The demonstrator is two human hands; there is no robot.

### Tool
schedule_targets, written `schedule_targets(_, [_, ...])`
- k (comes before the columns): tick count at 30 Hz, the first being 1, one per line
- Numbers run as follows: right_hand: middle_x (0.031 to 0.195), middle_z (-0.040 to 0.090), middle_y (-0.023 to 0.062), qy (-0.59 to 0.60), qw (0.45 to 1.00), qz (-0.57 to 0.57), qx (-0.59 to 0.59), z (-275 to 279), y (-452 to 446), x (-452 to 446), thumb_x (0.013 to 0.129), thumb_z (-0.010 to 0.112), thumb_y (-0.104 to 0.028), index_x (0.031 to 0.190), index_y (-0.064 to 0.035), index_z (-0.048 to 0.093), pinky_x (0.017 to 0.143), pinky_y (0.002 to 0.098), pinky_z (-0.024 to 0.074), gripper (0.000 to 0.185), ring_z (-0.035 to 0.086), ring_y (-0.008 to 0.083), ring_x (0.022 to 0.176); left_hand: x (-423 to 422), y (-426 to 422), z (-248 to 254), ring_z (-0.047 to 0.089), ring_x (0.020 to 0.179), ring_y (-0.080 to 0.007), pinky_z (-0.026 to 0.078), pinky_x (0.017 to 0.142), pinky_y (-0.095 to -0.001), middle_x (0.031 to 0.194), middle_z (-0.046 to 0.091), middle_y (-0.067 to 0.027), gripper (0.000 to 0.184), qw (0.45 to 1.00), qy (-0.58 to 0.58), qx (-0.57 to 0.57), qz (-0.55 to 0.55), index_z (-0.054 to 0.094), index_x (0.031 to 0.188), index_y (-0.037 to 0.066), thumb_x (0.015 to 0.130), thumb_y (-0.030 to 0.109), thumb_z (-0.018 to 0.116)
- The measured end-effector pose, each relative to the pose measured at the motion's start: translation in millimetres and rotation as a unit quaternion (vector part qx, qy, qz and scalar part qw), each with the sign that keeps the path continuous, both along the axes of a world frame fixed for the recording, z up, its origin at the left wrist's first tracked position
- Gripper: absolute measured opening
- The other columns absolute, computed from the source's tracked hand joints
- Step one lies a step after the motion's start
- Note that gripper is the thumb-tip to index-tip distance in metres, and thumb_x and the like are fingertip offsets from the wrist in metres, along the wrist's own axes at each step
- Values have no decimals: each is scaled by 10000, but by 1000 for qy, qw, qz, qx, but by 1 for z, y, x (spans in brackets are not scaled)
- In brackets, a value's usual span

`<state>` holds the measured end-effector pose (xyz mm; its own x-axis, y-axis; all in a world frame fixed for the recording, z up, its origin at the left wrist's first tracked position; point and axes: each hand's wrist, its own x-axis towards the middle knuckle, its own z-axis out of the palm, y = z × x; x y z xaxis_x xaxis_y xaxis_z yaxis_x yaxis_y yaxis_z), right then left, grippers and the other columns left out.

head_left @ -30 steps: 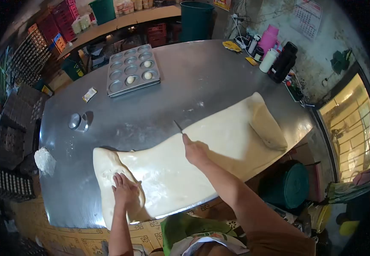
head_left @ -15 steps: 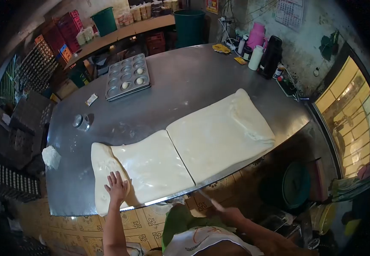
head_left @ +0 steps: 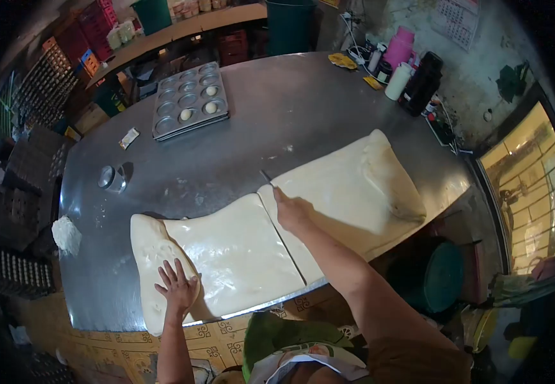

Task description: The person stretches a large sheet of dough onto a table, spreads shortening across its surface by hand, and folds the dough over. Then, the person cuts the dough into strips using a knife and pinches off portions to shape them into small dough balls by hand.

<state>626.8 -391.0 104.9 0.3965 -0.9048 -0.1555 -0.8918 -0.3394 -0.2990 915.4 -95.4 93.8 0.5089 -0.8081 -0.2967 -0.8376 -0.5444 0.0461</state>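
A thick sheet of pale dough lies across the metal table, split by a straight cut into a left piece (head_left: 232,256) and a right piece (head_left: 335,192). My left hand (head_left: 180,288) rests flat on the folded left end of the dough, fingers spread. My right hand (head_left: 291,212) is closed around a knife (head_left: 265,175) at the far end of the cut, over the near-left edge of the right piece. Only a short stretch of the blade shows past the fingers; the handle is hidden in my grip. The right piece has a folded far end.
On the metal table (head_left: 226,160) stand a muffin tray (head_left: 168,118) with several dough balls, a glass jar (head_left: 116,179) and a heap of flour (head_left: 66,235). A pink thermos (head_left: 400,50) and a black flask (head_left: 422,83) line the wall side. A green bin (head_left: 444,275) stands below.
My right hand has swung with the knife from beside the table's near edge up to the far edge of the dough. My left hand stays on the folded end.
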Motion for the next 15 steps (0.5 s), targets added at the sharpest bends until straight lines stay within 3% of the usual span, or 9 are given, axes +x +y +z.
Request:
schedule_targets(1, [820,671,172,-17,1000,9,0,-3,18,-17,940,431,-105,1380,-165,401,711,507,483,445,660,403,795,-4,0,1,40,1481,-509,150,1026,-793,1633,12,-249,810,1000,10,6,6,49,1592,130,975,500,420])
schedule_targets(2, [841,659,189,-54,998,9,36,51,54,-37,930,436,-76,1361,-163,407,692,514,478,440,651,405,761,-6,1,0,40,1481,-509,150,1026,-793,1633,12,-249,810,1000,12,6,4,49,1592,130,975,500,420])
schedule_targets(5, [879,643,226,10,986,28,166,75,120,-104,943,429,-70,1329,-140,403,643,522,466,392,642,416,706,-1,3,-5,81,1477,-509,166,1029,-784,1626,56,-264,813,1000,5,1,11,82,1590,129,962,499,441])
schedule_targets(7, [764,647,224,-206,966,123,-101,-3,184,-165,944,445,-89,1462,-62,303,562,501,463,538,627,402,611,-1,4,-8,95,1476,-509,171,1030,-781,1624,71,-269,814,1000,-1,-7,15,92,1590,129,957,499,448])
schedule_targets(8, [739,655,224,39,977,78,193,32,206,-185,935,453,-101,1547,-64,191,515,484,445,667,611,398,562,1,5,-11,97,1476,-508,173,1032,-780,1623,75,-268,811,1000,-2,-7,19,98,1589,127,957,498,447])
schedule_targets(10, [706,652,216,23,981,131,140,44,253,-231,936,472,-133,1580,-114,144,466,457,416,724,592,386,511,4,5,-16,101,1476,-506,176,1034,-778,1623,83,-266,805,1000,-3,-12,26,108,1587,122,958,495,445])
schedule_targets(12, [767,655,221,84,943,118,298,66,268,-258,951,521,-232,1592,-233,148,517,420,439,743,616,338,586,-2,4,-16,103,1476,-505,177,1035,-776,1622,87,-266,802,999,-2,-16,31,113,1586,120,959,494,444])
schedule_targets(14, [830,660,219,113,924,137,339,61,275,-272,970,519,-282,1586,-281,184,579,402,465,701,636,306,672,-6,3,-15,105,1473,-510,178,1032,-779,1619,95,-269,798,999,-9,-19,36,124,1583,113,959,494,444])
schedule_targets(15, [828,663,212,14,949,59,308,57,269,-267,979,504,-280,1582,-271,198,570,408,462,676,635,314,660,-6,2,-15,106,1472,-512,178,1031,-780,1618,100,-271,796,999,-12,-19,37,129,1582,110,959,494,443])
